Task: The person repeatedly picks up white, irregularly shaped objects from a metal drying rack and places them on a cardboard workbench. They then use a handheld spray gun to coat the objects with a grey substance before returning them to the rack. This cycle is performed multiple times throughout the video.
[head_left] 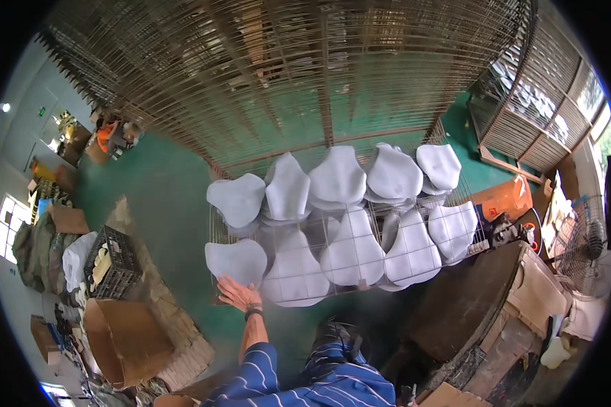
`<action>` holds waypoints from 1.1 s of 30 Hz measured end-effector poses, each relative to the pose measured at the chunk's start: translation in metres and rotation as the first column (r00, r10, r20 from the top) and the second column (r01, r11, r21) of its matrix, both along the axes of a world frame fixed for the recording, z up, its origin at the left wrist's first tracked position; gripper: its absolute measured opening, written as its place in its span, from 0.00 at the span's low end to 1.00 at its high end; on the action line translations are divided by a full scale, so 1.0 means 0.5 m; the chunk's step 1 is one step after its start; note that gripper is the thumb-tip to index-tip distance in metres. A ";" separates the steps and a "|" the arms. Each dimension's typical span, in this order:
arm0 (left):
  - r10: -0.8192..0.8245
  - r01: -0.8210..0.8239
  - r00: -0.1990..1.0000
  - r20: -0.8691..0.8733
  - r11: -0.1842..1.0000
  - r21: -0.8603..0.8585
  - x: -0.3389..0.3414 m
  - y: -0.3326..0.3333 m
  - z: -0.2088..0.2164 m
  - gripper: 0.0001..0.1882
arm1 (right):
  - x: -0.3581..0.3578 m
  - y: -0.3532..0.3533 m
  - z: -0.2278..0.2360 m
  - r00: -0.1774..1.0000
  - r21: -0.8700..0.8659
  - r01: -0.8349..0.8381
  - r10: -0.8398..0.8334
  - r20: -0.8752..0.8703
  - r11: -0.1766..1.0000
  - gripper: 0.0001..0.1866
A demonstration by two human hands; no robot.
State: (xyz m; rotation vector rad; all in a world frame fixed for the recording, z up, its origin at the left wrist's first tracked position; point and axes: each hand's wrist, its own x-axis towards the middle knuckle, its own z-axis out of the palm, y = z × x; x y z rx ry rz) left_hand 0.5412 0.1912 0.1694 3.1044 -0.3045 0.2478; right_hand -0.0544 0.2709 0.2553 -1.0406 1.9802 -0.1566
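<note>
My left hand [239, 293] reaches forward with its fingers stretched out. It is at the lower edge of a pale grey, rounded sheet-like piece [235, 261] at the near left corner of a wire rack [363, 283]. The fingertips seem to touch the piece or the rack's edge; I cannot tell which. More such pieces, like this waisted one [349, 254], lie in two rows of stacks on the rack. Thin wires cross over the near row. The far row holds similar curved pieces [337, 176]. My right hand is out of view.
Tall wire racks [319, 81] rise behind the stacks; another rack [533, 102] stands at far right. A black crate [119, 264] and an open cardboard box [125, 342] sit left. Right are an orange cylinder [506, 198], a fan [587, 230] and a large brown container [461, 298]. A person [108, 136] sits far left.
</note>
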 end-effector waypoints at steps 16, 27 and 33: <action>-0.759 0.615 0.637 -0.137 0.607 -0.503 -0.358 0.047 -0.079 0.31 | -0.072 0.096 0.022 0.999 -0.123 0.021 -0.016 0.044 0.992 0.20; -0.924 0.836 -0.184 -0.335 0.032 -0.548 -0.495 -0.043 -0.256 0.29 | -0.075 0.351 0.083 0.806 -0.481 0.574 -0.560 0.190 0.663 0.23; -0.425 0.957 -0.268 -0.865 -0.218 -0.190 -0.600 -0.202 -0.363 0.20 | -0.011 0.420 0.219 0.439 -0.605 0.744 -0.890 0.124 0.283 0.25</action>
